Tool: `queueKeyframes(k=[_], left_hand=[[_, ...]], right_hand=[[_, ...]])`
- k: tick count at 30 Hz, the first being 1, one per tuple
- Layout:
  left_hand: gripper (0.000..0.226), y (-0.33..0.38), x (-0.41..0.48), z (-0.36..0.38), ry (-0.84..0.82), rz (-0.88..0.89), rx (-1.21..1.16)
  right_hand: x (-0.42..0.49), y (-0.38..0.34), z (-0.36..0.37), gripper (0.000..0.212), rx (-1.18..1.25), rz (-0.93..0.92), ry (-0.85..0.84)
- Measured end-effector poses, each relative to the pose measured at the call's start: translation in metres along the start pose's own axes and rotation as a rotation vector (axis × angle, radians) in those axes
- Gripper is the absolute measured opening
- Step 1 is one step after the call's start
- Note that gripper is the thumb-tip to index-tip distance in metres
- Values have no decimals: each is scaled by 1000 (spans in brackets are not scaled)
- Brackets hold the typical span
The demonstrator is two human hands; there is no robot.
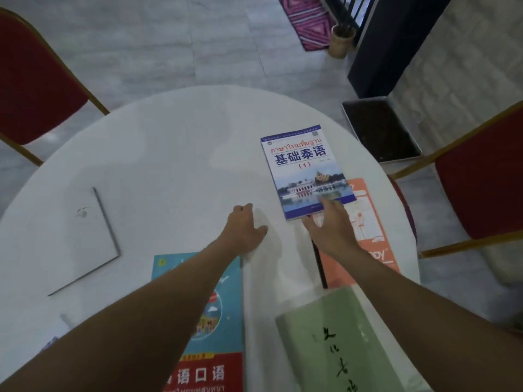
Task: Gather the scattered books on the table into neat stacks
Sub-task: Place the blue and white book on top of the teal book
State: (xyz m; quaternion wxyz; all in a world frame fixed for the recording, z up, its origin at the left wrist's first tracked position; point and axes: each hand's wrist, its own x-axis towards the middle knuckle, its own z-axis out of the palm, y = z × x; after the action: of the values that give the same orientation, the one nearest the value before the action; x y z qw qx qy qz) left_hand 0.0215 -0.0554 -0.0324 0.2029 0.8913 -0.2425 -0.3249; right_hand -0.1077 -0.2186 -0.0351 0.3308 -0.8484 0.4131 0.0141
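Note:
Several books lie on the round white table (169, 142). A blue-and-white language book (302, 165) rests at the right, partly over an orange book (370, 222). My right hand (328, 230) grips the blue-and-white book's near edge, thumb on the cover. My left hand (246, 224) rests on the tablecloth left of it, fingers curled, holding nothing. A teal-and-red book (226, 321) lies under my left forearm. A pale green book (334, 343) sits at the near right. A white book (82, 239) lies at the left.
Red chairs with gold frames stand at the far left (34, 89) and at the right (478, 182). A dark tray (379, 128) sits on the floor beyond the table's right edge. A woven basket (341, 41) and a patterned rug (305, 21) lie farther back.

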Motion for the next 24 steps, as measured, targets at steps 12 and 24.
queueKeyframes(k=[12,24], left_hand=[[53,65,60,28,-8,-208,-760],[40,48,53,7,52,-344,-837]], right_hand=[[79,29,-8,69,14,212,127],[39,24,3,102,-6,190,-151]])
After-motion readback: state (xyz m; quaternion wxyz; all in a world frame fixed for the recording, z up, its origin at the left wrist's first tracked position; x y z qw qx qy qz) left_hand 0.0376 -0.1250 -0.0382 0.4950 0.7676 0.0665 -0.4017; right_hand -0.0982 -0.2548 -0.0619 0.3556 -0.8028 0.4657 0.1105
